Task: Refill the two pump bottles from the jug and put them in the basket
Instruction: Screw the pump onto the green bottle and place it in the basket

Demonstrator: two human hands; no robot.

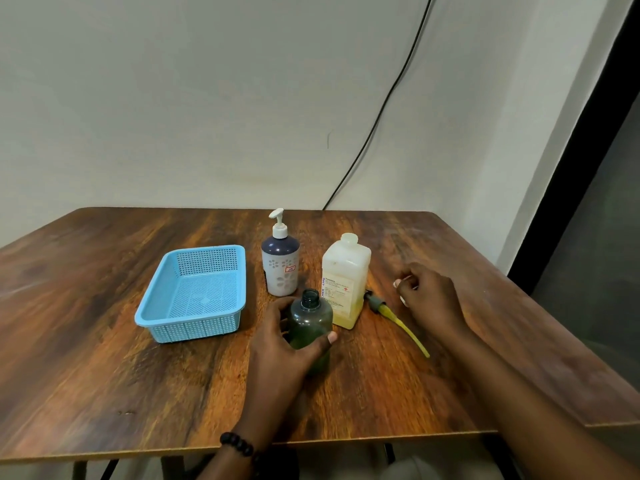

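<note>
L hand (287, 336) wraps uncapped green bottle (310, 322), upright on tabletop (104, 358) beside jug (344, 282). R hand (427, 292) loosely curled, empty, near removed pump (394, 317). White pump bottle (280, 265) stands next to empty blue basket (194, 292).

wooden table (104, 341), black cable (381, 109), wall (173, 98)

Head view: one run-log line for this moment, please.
left hand: grips open green bottle | right hand: free, near pump | jug: upright | basket: empty

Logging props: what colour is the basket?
Light blue, perforated mesh plastic basket; clearest in the head view, the only one.
</note>
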